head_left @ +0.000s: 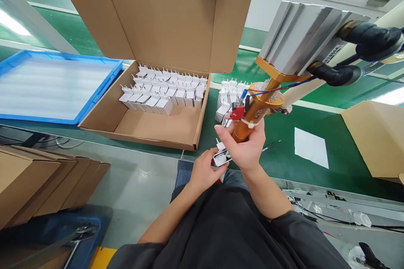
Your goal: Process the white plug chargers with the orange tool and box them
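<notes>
My left hand (203,171) is closed around a white plug-in charger casing (221,158), whose open end shows parts inside. Just above it, my right hand (248,147) wraps round the gold-coloured shaft of an air-powered tool (243,129), thumb raised. The shaft's lower tip reaches close to the casing; whether they touch is hidden by my fingers. A red button switch (237,112) is strapped to the shaft. Above sits the tool's silver cylinder (303,38) with black air fittings. More white chargers (224,98) stand on the green bench behind my hands.
An open cardboard box (158,128) holds rows of white chargers (164,88), prongs up. Left of it lies a blue-rimmed tray (94,94). A pen (271,145), white paper (311,147) and another carton (375,138) are on the right. Flattened cartons (47,185) stand lower left.
</notes>
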`<state>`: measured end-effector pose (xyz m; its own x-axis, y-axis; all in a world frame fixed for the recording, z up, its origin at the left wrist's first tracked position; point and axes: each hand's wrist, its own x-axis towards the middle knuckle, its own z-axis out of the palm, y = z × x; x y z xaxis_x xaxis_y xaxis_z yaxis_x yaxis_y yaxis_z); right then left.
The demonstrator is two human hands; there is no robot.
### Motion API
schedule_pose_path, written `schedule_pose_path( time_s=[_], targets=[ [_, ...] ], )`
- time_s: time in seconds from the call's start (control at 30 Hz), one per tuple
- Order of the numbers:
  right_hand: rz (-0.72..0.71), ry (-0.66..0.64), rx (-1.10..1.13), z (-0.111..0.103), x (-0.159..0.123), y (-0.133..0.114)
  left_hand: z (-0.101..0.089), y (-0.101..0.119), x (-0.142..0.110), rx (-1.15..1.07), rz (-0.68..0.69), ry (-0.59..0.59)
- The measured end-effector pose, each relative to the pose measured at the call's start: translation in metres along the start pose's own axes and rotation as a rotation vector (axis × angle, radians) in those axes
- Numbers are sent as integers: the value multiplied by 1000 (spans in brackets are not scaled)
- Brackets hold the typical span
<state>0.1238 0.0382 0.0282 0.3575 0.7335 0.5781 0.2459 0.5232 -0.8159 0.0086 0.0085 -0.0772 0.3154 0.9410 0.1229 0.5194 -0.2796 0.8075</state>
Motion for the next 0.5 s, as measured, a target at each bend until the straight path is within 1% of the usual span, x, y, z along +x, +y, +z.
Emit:
schedule_pose_path(
  time_s=[0.1,0.23,0.4,0.5],
  targets=[
    [-37,19,-14,5,-1,-4,7,3,1,-61,-35,4],
    [-58,23,-21,9,-3,-5,13,9,3,-103,-29,15],
    [-1,9,0,5,-7,0,14,15,5,-109,2,68],
    [21,4,9,2,-8,0,15,16,4,-106,-3,60]
  ],
)
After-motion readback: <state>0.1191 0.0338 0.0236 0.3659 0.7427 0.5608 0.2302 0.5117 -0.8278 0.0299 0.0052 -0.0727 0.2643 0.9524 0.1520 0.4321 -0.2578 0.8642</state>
